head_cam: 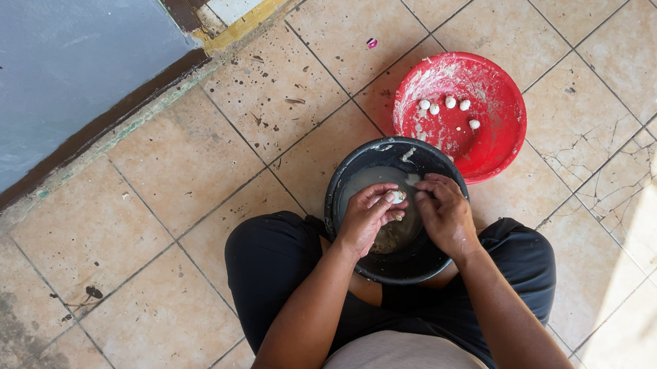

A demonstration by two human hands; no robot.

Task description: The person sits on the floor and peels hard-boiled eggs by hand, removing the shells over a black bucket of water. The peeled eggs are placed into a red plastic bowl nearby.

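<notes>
Left hand: the left hand [367,213] is over the black bowl [353,175]. Its fingers curl around a small white ball [396,197] and pinch it.
Right hand: the right hand [445,214] is just beside the left one. Its fingertips touch the same white ball.
White ball: it sits between both hands, above the cloudy water in the black bowl.
Black bowl: it rests between the person's knees, on the tiled floor [190,158].
Red bowl: the red bowl [496,143] touches the far side of the black bowl. Five little white balls [450,102] lie inside it.
Wall: a grey wall [50,53] is on the left.
</notes>
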